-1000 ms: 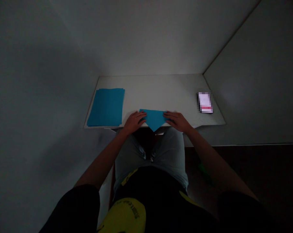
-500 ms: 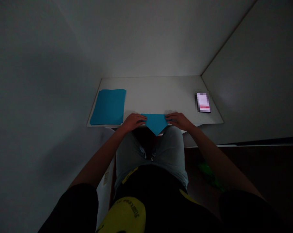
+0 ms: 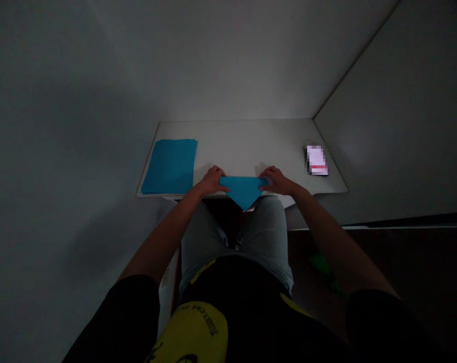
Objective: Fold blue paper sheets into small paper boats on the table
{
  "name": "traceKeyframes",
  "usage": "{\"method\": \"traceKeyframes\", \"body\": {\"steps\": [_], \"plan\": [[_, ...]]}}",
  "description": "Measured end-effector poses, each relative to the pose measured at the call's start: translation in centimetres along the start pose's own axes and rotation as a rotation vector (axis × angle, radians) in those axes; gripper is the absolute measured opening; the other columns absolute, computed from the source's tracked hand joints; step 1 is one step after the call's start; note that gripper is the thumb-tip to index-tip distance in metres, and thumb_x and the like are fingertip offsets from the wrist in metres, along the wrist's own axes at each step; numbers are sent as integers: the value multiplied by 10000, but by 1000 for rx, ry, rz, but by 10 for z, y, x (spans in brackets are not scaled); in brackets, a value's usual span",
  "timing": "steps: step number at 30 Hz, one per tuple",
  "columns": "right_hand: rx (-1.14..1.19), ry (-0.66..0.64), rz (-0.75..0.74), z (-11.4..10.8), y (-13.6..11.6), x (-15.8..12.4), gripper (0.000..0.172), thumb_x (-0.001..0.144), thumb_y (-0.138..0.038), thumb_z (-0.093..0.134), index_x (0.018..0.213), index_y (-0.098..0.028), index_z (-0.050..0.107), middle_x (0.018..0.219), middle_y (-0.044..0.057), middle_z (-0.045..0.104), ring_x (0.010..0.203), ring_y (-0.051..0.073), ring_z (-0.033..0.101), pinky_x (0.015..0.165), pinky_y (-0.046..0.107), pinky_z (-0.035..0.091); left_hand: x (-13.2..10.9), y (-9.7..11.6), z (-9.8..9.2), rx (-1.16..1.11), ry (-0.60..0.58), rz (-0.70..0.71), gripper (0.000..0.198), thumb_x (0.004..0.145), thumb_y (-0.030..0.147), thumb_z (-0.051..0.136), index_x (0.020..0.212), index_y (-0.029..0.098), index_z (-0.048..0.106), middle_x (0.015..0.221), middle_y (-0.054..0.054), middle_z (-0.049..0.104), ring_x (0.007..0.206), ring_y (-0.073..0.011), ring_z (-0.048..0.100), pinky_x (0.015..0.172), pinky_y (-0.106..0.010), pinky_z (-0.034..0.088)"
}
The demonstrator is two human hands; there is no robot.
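Before me at twelve o'clock stretched a white tabletop (image 3: 247,146). On its nine o'clock side lay a stack of blue sheets (image 3: 170,166), edges slightly uneven. At the middle of its six o'clock edge was the folded blue paper (image 3: 244,190): plain, its long straight side toward twelve, its lower sides slanting to a point that jutted past the tabletop toward six. My left hand (image 3: 213,181) was clamped on its nine o'clock corner, thumb over the paper; my right hand (image 3: 277,181) likewise on the three o'clock corner. Toward the tabletop's three o'clock side lay a small object (image 3: 317,159), blurred into squares.
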State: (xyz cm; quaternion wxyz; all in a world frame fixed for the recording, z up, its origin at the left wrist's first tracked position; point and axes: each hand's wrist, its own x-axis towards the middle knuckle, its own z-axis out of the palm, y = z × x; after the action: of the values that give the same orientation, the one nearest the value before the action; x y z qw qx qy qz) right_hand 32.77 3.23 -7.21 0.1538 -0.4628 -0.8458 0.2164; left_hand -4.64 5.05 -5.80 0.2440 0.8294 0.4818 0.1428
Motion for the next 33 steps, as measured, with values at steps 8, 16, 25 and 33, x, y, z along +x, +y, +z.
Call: {"method": "traceKeyframes", "body": {"steps": [8, 16, 25, 33], "plan": [[28, -17, 13, -5, -4, 4, 534, 831, -525, 871, 1293, -288, 746, 1298, 132, 650, 1248, 367, 617, 1101, 607, 532, -10, 3, 0, -119, -2, -39, 462, 704, 362, 963, 1094, 234, 752, 1065, -68, 759, 1004, -290, 694, 938, -432, 545], [166, 125, -67, 5, -31, -27, 219, 984, -432, 654, 1050, -269, 785, 1145, 99, 789, 1098, 302, 724, 1038, 516, 531, -43, 10, 19, -164, 145, 98, 164, 887, 164, 775, 1019, 246, 826, 1078, -64, 815, 1066, -246, 734, 1027, -427, 536], [-66, 273, 0, 34, -47, -65, 325, 1008, -480, 682, 1278, -312, 752, 1439, 80, 744, 1298, 338, 682, 1070, 556, 489, -77, 8, 31, 8, 229, 169, 309, 939, 318, 815, 1247, 300, 797, 1365, -79, 776, 1281, -280, 677, 1161, -509, 462], [48, 294, 89, 33, -53, -52, 253, 1035, -479, 606, 1115, -287, 750, 1194, 94, 811, 1128, 331, 724, 1009, 535, 514, -59, 22, 24, -241, 302, -51, 162, 987, 382, 724, 1046, 240, 775, 1024, -60, 815, 1027, -246, 742, 999, -425, 561]]}}
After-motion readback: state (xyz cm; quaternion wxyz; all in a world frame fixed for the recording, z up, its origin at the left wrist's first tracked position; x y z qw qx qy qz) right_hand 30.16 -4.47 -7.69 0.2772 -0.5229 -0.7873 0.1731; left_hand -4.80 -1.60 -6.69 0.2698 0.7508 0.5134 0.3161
